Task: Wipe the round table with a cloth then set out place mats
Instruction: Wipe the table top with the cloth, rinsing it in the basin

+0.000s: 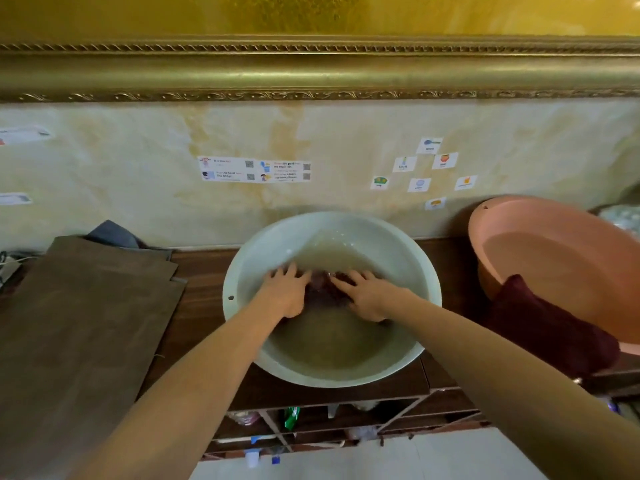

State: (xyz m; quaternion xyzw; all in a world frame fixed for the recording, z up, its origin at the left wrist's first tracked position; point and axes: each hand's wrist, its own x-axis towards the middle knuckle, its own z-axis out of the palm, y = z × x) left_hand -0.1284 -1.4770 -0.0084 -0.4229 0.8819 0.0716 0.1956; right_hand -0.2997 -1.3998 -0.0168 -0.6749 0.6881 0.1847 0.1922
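- My left hand lay flat, fingers spread, pressing the dark maroon cloth underwater in the white basin.
- My right hand pressed it likewise, fingers straight.

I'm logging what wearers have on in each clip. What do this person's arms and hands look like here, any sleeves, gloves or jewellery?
Both forearms are bare up to the bottom edge of the picture, with no sleeve in view. The left hand and right hand wear no gloves; no watch, bracelet or ring shows on either wrist or on the visible fingers. The fingertips are partly under cloudy water, so they are hard to check.
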